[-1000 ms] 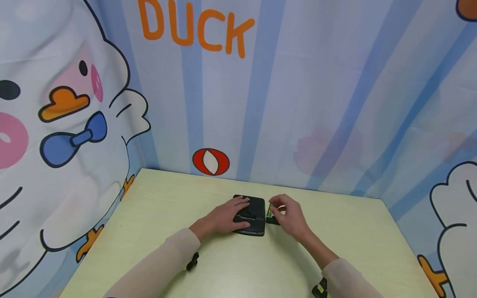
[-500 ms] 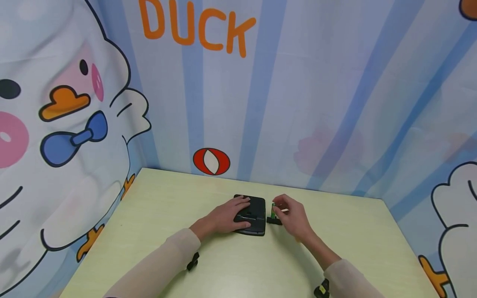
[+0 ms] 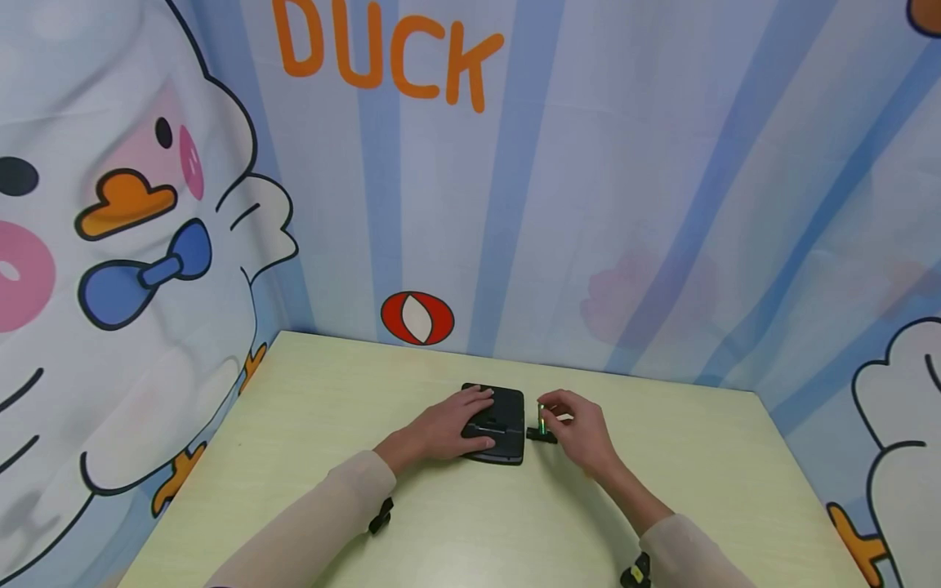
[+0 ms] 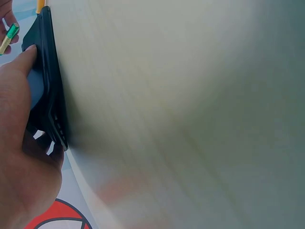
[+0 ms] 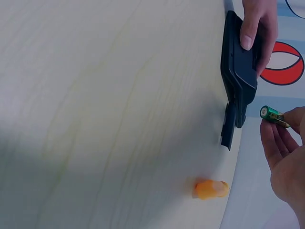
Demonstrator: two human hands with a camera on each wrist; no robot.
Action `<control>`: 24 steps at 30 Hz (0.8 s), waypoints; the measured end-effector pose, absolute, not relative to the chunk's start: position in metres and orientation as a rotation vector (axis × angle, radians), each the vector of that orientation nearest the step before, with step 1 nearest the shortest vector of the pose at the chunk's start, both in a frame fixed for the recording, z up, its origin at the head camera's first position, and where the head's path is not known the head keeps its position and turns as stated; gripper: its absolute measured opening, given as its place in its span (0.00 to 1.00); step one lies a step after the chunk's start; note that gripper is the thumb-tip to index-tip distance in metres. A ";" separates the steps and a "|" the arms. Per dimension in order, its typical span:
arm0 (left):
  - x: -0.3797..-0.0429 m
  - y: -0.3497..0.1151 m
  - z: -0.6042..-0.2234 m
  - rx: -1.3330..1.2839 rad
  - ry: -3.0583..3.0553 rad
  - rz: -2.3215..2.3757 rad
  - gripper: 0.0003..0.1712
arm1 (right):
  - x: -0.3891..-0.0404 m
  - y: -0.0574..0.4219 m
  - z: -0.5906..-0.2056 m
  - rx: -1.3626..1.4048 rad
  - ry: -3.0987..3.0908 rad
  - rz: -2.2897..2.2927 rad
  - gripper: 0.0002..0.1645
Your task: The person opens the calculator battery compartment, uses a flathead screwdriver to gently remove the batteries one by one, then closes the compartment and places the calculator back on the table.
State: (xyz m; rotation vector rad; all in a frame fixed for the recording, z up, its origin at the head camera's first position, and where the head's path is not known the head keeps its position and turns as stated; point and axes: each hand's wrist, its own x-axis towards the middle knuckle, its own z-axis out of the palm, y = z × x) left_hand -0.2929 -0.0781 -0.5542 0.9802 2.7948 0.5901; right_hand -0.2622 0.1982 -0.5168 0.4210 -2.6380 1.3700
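A black wedge-shaped device [image 3: 507,429], resembling a desk calculator turned face down, lies toward the back of the table. My left hand [image 3: 444,425] rests across its left part, fingers spread and thumb [image 5: 246,42] on the upper surface. Just right of the device, my right hand [image 3: 581,426] pinches a green-and-gold battery [image 5: 272,116] between thumb and fingertips. The battery stands roughly upright over a small black cover-like piece [image 3: 540,435] on the table, overlapping it in the head view. One battery end faces the right wrist camera.
An orange cylindrical object [image 5: 211,189] lies on the table near my right hand, out of sight in the head view. The pale table [image 3: 441,539] reaches back to a duck-print curtain [image 3: 632,180]. Dark wrist cameras [image 3: 635,570] sit below both forearms.
My right hand has moved slightly right, away from the device, and the battery has turned from slanted to more upright. My left hand and the device have stayed put.
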 end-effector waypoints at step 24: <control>-0.294 -0.078 -0.557 0.973 2.787 0.611 0.46 | -0.262 0.203 -0.531 0.265 -2.722 1.228 0.03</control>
